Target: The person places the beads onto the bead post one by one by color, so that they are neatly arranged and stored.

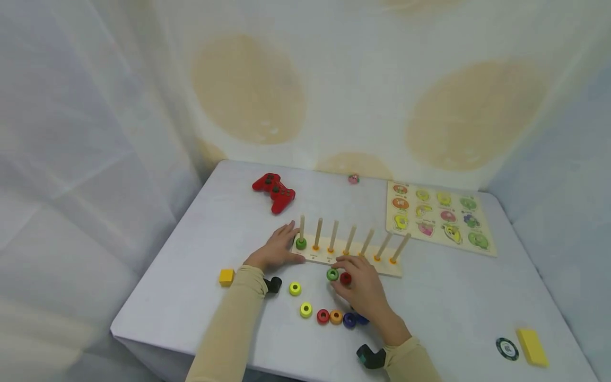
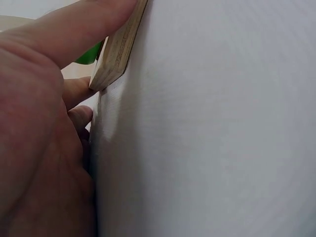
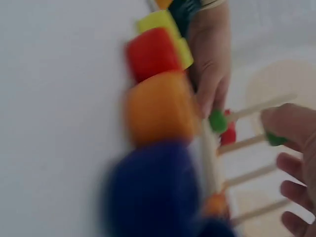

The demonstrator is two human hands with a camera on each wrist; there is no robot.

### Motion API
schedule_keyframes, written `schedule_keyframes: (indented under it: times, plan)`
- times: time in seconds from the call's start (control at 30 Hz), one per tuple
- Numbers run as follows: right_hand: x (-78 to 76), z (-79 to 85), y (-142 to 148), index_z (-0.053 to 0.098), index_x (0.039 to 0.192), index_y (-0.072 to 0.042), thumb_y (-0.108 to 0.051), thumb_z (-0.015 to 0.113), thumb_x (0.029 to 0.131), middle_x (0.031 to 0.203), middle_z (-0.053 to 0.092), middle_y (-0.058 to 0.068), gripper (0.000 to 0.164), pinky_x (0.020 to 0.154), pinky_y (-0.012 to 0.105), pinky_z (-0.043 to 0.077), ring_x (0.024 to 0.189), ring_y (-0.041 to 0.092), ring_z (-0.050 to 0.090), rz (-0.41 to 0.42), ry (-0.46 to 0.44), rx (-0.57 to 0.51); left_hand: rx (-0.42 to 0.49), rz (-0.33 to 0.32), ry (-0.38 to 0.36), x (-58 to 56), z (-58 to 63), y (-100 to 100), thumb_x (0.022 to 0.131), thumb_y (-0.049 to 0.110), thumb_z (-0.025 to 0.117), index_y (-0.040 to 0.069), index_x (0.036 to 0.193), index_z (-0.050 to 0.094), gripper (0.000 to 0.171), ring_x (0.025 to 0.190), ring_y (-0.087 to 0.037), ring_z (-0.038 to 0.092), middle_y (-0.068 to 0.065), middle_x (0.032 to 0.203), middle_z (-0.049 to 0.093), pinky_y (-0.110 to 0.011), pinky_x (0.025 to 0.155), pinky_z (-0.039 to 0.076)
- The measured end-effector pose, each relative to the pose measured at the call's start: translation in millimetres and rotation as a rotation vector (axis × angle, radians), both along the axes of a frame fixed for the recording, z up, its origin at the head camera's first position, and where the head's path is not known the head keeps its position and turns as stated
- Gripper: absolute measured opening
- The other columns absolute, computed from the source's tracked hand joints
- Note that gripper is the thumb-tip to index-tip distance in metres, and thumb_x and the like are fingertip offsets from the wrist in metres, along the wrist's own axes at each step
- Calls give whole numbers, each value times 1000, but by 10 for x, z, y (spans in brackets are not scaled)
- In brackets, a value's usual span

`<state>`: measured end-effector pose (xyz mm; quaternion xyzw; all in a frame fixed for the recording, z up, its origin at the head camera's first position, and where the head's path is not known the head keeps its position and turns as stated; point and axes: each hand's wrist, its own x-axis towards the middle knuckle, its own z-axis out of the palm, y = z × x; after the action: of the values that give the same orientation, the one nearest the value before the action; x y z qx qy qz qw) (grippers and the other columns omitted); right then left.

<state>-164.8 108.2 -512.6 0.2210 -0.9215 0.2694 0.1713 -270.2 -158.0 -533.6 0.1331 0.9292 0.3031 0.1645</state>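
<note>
My left hand [image 1: 277, 248] grips the left end of a wooden peg board [image 1: 312, 254]. In the left wrist view its thumb [image 2: 94, 24] lies along the board's edge and other fingers reach behind. A green ring [image 1: 300, 243] sits low on the leftmost peg. Between thumb and index finger, my right hand [image 1: 364, 286] pinches another green ring [image 1: 332, 274] in front of the board. The right wrist view shows that ring [image 3: 274, 139] partly hidden by the fingertips. Beside it, under the right hand, is a dark red ring [image 1: 346, 278].
Yellow [image 1: 306, 310], red [image 1: 323, 317], orange [image 1: 336, 317] and blue rings [image 1: 350, 320] lie before the board. A red game controller [image 1: 274, 192] lies behind it, a fruit puzzle board [image 1: 440, 217] at back right. A yellow cube [image 1: 226, 277] stands left, a yellow block [image 1: 532, 347] right.
</note>
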Motion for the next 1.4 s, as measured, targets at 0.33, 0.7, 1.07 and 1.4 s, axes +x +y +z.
schedule_keyframes:
  times: [0.33, 0.7, 1.07, 1.4]
  plan:
    - [-623, 697, -590, 72, 112, -16, -33, 82, 87, 127, 66, 6, 32, 98, 60, 29, 122, 32, 53, -141, 111, -177, 18, 22, -19, 31, 50, 11, 84, 48, 80, 26, 162, 30, 95, 162, -27, 0, 3, 174, 6, -59, 128, 14]
    - [-730, 828, -798, 72, 115, -21, -37, 79, 89, 125, 69, 3, 31, 109, 61, 30, 125, 29, 55, -152, 8, 11, -1, 46, -32, 87, 106, 38, 85, 49, 79, 30, 162, 30, 93, 162, -24, 0, 5, 174, 6, -60, 128, 15]
    - [-761, 838, -801, 66, 134, -26, -41, 74, 93, 134, 65, 3, 44, 113, 61, 27, 131, 29, 52, -125, -110, 95, 0, 38, -31, 88, 80, 28, 85, 50, 79, 28, 162, 29, 95, 162, -24, 0, 6, 174, 6, -59, 128, 15]
    - [-702, 816, -721, 70, 127, -21, -32, 73, 95, 127, 68, 3, 34, 109, 59, 31, 127, 29, 54, -92, -16, -9, 7, 29, -19, 67, 91, 25, 85, 50, 79, 26, 162, 30, 95, 162, -24, 1, 5, 174, 6, -57, 128, 14]
